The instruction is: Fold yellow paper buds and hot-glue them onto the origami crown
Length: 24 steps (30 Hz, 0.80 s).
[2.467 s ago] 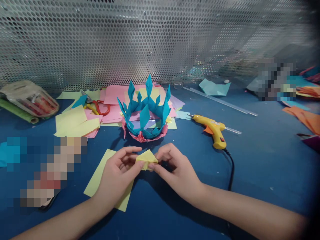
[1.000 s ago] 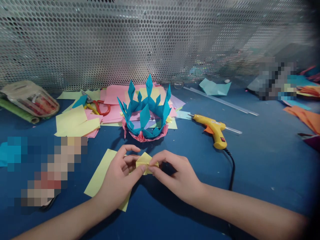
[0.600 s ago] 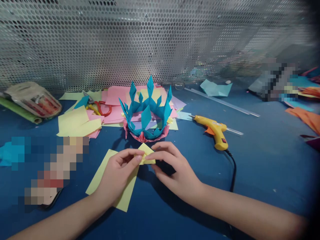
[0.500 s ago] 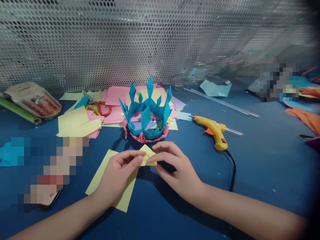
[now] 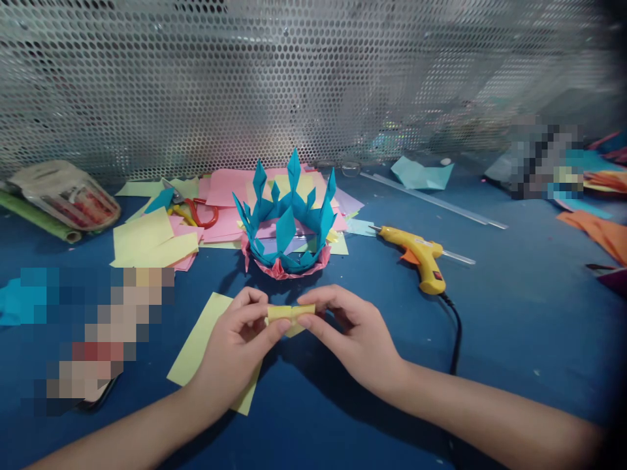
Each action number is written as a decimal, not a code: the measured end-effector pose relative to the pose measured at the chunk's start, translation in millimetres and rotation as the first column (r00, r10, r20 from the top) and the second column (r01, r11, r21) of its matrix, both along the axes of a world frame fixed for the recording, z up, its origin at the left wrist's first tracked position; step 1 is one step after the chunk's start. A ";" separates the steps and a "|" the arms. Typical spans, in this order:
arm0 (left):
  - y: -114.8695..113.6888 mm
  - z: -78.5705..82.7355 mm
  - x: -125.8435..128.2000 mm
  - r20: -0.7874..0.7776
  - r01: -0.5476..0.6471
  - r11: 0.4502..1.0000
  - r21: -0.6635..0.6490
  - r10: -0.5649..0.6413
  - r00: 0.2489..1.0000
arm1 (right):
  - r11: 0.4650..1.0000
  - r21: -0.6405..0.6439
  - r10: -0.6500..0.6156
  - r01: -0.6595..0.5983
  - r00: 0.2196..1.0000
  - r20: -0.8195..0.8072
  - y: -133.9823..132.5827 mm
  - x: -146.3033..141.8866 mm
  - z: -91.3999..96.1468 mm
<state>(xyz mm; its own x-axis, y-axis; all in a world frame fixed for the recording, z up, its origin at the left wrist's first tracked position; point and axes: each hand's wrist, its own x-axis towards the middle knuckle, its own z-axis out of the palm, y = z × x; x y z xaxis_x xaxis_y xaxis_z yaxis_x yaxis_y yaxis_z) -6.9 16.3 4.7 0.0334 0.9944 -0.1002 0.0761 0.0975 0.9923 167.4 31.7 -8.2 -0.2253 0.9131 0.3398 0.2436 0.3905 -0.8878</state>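
A small folded piece of yellow paper (image 5: pixel 292 314) is held up between both hands, its straight folded edge on top and a point hanging below. My left hand (image 5: pixel 238 343) pinches its left end with thumb and forefinger. On the right end, my right hand (image 5: pixel 355 336) grips it in the same way. Partly under my left hand lies a flat yellow paper strip (image 5: pixel 200 339). Just beyond the hands stands a blue folded-paper crown (image 5: pixel 285 235) with a crinkled pink paper rim (image 5: pixel 279 269) around its base.
To the right lies a yellow hot glue gun (image 5: pixel 416 254) with its black cord (image 5: pixel 458 333). Clear glue sticks (image 5: pixel 435 201) are behind it. Red-handled scissors (image 5: pixel 203 214) rest among pink and yellow sheets (image 5: pixel 142 238). A plastic jar (image 5: pixel 68 196) lies at left. Perforated metal (image 5: pixel 245 85) stands behind.
The yellow paper has been turned, so its point now faces down instead of up. My right hand has closed on its right end, and both thumbs now press its near face.
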 end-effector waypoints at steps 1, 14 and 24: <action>-0.2 0.4 0.1 -0.004 0.012 1.000 0.002 -0.012 1.000 | 1.000 -0.007 -0.002 0.002 1.000 -0.004 -0.2 -0.4 -0.5; 0.3 5.1 0.7 0.011 0.094 0.984 -0.150 -0.093 0.996 | 0.987 0.109 0.109 -0.117 0.991 0.080 -3.6 5.6 -0.7; 1.5 6.0 -0.1 0.054 0.111 0.975 -0.193 -0.102 0.993 | 0.966 0.193 0.150 -0.171 0.982 0.119 2.3 5.7 0.4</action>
